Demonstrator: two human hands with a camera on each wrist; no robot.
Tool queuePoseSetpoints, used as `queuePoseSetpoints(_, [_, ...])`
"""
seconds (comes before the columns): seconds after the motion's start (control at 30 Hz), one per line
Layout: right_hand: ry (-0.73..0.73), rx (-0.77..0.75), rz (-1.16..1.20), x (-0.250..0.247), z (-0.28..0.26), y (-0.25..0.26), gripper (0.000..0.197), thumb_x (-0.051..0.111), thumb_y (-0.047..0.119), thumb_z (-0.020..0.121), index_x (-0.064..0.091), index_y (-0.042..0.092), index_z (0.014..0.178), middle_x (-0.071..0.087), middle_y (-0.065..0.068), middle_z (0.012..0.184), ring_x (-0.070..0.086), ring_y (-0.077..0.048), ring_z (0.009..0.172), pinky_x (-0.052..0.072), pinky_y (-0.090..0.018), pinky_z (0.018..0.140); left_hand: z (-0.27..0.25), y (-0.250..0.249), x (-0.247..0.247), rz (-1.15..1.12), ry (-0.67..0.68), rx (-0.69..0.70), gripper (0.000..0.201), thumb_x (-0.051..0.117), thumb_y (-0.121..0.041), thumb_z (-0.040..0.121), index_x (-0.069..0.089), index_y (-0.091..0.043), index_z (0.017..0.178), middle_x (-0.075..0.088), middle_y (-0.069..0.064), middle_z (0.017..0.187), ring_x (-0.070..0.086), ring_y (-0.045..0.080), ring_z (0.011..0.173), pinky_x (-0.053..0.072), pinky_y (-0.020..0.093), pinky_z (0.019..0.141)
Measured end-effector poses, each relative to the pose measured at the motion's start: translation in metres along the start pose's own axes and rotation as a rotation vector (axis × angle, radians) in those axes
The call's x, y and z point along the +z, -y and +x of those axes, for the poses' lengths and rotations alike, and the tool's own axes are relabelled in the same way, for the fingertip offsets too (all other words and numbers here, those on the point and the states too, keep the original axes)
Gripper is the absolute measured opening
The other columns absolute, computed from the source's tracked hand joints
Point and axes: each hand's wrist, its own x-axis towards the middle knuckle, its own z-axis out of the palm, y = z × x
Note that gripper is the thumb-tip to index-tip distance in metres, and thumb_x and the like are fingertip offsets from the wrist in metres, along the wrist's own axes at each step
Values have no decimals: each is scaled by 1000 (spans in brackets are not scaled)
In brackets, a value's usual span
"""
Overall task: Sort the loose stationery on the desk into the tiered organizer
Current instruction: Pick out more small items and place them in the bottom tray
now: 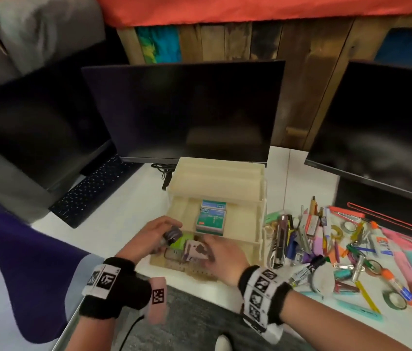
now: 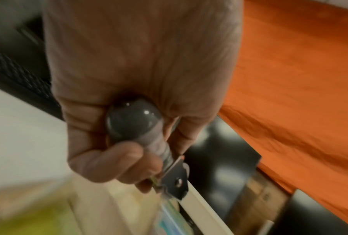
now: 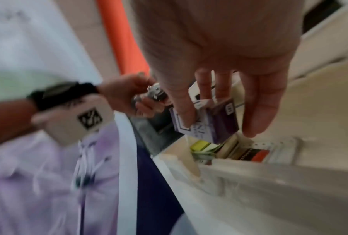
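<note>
The cream tiered organizer [image 1: 250, 198] stands in front of the middle monitor with its lower trays pulled out. My left hand [image 1: 167, 231] grips a grey-handled metal tool [image 2: 133, 120] at the front tray's left corner. My right hand [image 1: 207, 252] pinches a small purple and white box [image 3: 209, 125] between thumb and fingers, just above the front tray [image 3: 239, 182]. Under the box lie a yellow-green pad [image 3: 199, 145] and a clear case. Two teal boxes [image 1: 211, 219] sit in the tier behind. Both wrist views are blurred.
A heap of loose stationery [image 1: 339, 247] with pens, tape rolls, glue and clips covers the desk right of the organizer. Three dark monitors [image 1: 182, 110] stand behind, and a black keyboard [image 1: 93, 188] lies at the left. The desk's front edge is close under my wrists.
</note>
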Motion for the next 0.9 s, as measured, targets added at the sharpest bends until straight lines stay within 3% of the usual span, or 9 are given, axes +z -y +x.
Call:
queuePoseSetpoints(0.13, [74, 4, -141, 28, 33, 13, 36, 58, 28, 87, 49, 19, 120, 56, -8, 122, 57, -31, 107, 50, -41, 88, 2, 19, -19, -42, -73, -13, 30, 36, -10, 99, 65, -12, 98, 48, -8, 43, 38, 13, 47, 28, 23, 46])
queuePoseSetpoints(0.27, [122, 3, -16, 42, 50, 26, 36, 60, 27, 88, 53, 16, 121, 58, -11, 120, 58, -32, 107, 49, -39, 91, 9, 31, -22, -73, -101, -2, 29, 36, -10, 99, 65, -11, 101, 46, -7, 44, 39, 12, 46, 30, 22, 45])
queuePoseSetpoints(0.53, [293, 35, -67, 52, 67, 26, 27, 52, 17, 90, 66, 9, 111, 65, -13, 113, 60, -30, 103, 50, -34, 88, 21, 42, -23, -91, -131, 21, 28, 38, -10, 98, 66, -17, 96, 47, -5, 48, 39, 13, 46, 32, 23, 46])
queuePoseSetpoints(0.6, [320, 32, -116, 53, 70, 26, 27, 48, 20, 92, 66, 15, 111, 62, -13, 117, 59, -30, 106, 48, -37, 92, 23, 44, -23, -68, -129, 24, 28, 38, -11, 99, 66, -18, 96, 49, -5, 50, 41, 13, 47, 33, 23, 46])
queuePoseSetpoints(0.67, [339, 63, -228, 53, 72, 28, 25, 45, 31, 94, 63, 26, 111, 52, -10, 127, 52, -31, 114, 37, -49, 102, 23, 46, -22, -50, -121, 26, 28, 39, -12, 99, 66, -19, 96, 50, -6, 52, 42, 12, 46, 34, 22, 46])
queuePoseSetpoints(0.73, [338, 96, -288, 55, 74, 29, 24, 46, 38, 94, 62, 30, 109, 48, -8, 129, 48, -31, 118, 27, -56, 105, 23, 48, -21, -26, -117, 32, 28, 39, -13, 99, 66, -20, 97, 52, -6, 56, 43, 11, 47, 34, 21, 46])
queuePoseSetpoints(0.9, [192, 155, -292, 57, 74, 37, 23, 57, 34, 88, 66, 17, 100, 63, -5, 109, 57, -29, 106, 36, -46, 100, 20, 51, -16, 55, -81, 72, 20, 43, -17, 98, 62, -20, 105, 58, 2, 81, 49, 12, 53, 39, 20, 48])
